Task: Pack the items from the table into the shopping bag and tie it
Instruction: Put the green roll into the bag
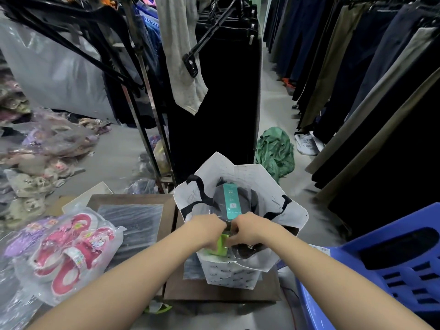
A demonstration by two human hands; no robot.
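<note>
Clothing-shop aisle, brown surface (pixel 221 292). White shopping bag (pixel 240 272) stands on it, open. Left hand (pixel 209 228), right hand (pixel 247 228) both pinch green item (pixel 222 245) at mouth (packing step). Next: pink sandals pack (pixel 71 248) at left.

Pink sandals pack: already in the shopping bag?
No, the pink sandals lie in their clear wrap on the table, left of the white shopping bag, outside it.
</note>
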